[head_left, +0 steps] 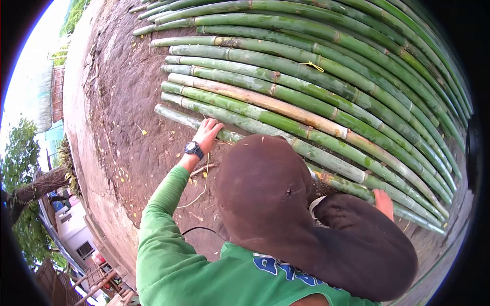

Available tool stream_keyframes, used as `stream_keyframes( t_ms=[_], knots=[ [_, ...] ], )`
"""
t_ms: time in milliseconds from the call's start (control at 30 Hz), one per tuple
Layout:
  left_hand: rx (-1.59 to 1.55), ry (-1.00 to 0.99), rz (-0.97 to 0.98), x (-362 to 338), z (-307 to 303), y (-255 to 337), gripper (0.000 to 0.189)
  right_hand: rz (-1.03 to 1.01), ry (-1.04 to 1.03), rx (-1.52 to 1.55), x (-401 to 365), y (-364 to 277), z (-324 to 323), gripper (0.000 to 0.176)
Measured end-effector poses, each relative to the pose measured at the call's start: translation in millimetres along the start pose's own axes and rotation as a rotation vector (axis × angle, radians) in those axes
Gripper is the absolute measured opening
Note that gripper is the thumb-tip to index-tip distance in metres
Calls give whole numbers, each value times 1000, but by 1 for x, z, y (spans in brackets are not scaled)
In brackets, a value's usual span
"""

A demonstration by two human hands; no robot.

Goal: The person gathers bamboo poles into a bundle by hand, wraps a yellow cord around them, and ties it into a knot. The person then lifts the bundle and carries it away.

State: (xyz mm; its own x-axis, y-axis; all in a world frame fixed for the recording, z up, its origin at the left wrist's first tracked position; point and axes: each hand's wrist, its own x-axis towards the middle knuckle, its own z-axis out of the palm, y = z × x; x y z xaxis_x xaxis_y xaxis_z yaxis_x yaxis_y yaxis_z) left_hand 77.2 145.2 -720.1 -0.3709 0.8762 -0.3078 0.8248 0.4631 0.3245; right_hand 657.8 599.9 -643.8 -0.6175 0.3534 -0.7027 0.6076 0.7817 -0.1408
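Observation:
Several long green bamboo poles lie side by side on bare earth, running from upper left to lower right. My left hand (207, 132), with a black wristwatch (193, 149) on it, grips the nearest bamboo pole (337, 162) close to its left end. My right hand (384, 203) is on the same pole far to the right, partly hidden behind my brown hat (265, 188). My green sleeve (163, 204) stretches out towards the left hand.
A yellowish pole (286, 109) lies among the green ones. A yellow string (315, 66) is tied on a farther pole, and a thin cord (203, 186) lies on the soil (117, 102). Trees and buildings show at the left edge.

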Motion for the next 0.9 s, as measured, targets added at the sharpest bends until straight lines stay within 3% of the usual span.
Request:
stream_keyframes(
  t_ms=[67, 133, 200, 267, 333, 400, 467, 533, 567, 600, 667, 800, 900],
  knots=[
    [22, 50, -1, -8, 11, -7, 56, 41, -24, 49, 4, 4, 26, 61],
    [46, 151, 59, 6, 20, -8, 55, 43, 96, 68, -11, 13, 48, 64],
    [25, 90, 48, 18, 6, 3, 56, 133, 241, 75, -16, -8, 33, 63],
    [29, 37, 35, 27, 11, -7, 58, 233, 202, 78, -9, -5, 27, 55],
    [30, -59, 12, 39, -4, 3, 60, 235, 165, 60, -2, 4, 26, 51],
    [110, -286, -37, 53, 1, -11, 59, 218, 47, 28, 8, 13, 7, 45],
    [131, -402, -94, 67, -18, 7, 58, 182, -51, 29, 14, 26, -22, 46],
    [237, -538, -16, 83, -8, 0, 48, 145, -59, -1, 20, 23, -80, 51],
    [188, -530, 15, 85, -33, 35, 48, 43, 21, -40, 26, 38, -95, 51],
    [138, -515, 42, 89, -59, 82, 47, 67, 5, -93, 34, 33, -129, 49],
    [75, -506, 131, 102, -49, 122, 48, -38, 46, -173, 58, 44, -179, 43],
    [-245, -344, 210, 116, -31, 175, 50, -62, 214, -206, 156, 59, -254, 42],
    [-450, -319, 94, 110, -9, 197, 59, -174, 409, -141, 242, 77, -260, 52]
  ],
)
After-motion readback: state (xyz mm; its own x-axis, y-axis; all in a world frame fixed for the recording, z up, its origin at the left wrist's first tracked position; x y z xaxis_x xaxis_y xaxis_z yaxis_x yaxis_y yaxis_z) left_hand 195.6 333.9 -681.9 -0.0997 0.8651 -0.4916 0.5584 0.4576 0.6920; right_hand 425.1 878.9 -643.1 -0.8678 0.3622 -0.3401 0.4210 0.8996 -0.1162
